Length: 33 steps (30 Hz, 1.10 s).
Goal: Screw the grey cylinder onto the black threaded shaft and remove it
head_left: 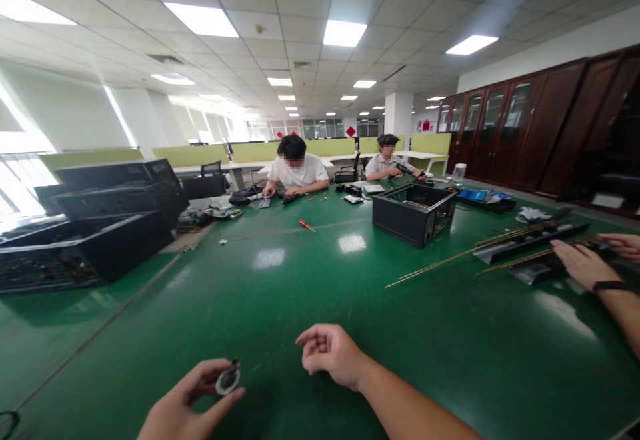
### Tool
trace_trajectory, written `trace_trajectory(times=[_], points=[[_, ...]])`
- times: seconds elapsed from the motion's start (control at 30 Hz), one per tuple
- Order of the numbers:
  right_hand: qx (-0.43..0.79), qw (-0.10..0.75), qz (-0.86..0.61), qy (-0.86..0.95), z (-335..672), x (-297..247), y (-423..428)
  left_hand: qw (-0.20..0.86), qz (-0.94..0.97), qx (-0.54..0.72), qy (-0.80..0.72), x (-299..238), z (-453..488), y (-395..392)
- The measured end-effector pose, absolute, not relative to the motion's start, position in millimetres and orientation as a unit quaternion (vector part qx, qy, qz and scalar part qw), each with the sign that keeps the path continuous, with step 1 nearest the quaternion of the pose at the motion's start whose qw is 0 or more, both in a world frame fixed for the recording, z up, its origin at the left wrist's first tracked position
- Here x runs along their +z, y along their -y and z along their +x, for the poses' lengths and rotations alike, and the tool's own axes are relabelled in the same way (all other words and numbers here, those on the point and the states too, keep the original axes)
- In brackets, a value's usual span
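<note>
At the bottom left, my left hand [193, 400] pinches a small round part [228, 380] with a pale rim and a dark centre between thumb and fingers. Its exact kind is too blurred to make out. My right hand [333, 355] hovers above the green tabletop [280, 280], a short way right of that part. Its fingers curl loosely with the index finger reaching forward, and nothing shows in them. Farther off, an orange-handled screwdriver [306, 225] lies on the table.
A black computer case [413, 217] stands right of centre; more dark cases [85, 247] are stacked at left. Thin brass-coloured rods [435, 268] and black channels [530, 243] lie at right beside another person's hands [583, 263]. Two people [296, 172] sit across the table among loose parts.
</note>
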State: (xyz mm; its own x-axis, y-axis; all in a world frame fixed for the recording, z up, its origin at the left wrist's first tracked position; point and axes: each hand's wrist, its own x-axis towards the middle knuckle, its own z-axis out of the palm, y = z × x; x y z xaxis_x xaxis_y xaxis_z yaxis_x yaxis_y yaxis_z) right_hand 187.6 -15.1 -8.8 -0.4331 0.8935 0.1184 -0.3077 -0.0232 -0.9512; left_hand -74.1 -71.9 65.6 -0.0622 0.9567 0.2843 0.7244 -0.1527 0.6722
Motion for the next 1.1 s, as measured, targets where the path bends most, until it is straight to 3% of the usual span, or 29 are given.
trace_trajectory(times=[0.13, 0.3, 0.5, 0.77, 1.1], points=[[0.527, 0.531, -0.367, 0.552, 193, -13, 5, 0.218, 0.708, 0.34, -0.58, 79, -22, 43], [0.402, 0.531, -0.453, 0.592, 198, -22, 1, 0.265, 0.733, 0.351, -0.519, 52, 9, 10], [0.358, 0.487, -0.494, 0.625, 199, -25, 3, 0.323, 0.732, 0.327, -0.503, 16, 14, -1], [0.309, 0.421, -0.511, 0.682, 199, -8, 17, 0.381, 0.714, 0.333, -0.484, 10, 10, -3], [0.316, 0.415, -0.518, 0.678, 200, -6, 17, 0.39, 0.715, 0.318, -0.486, 12, 14, 2]])
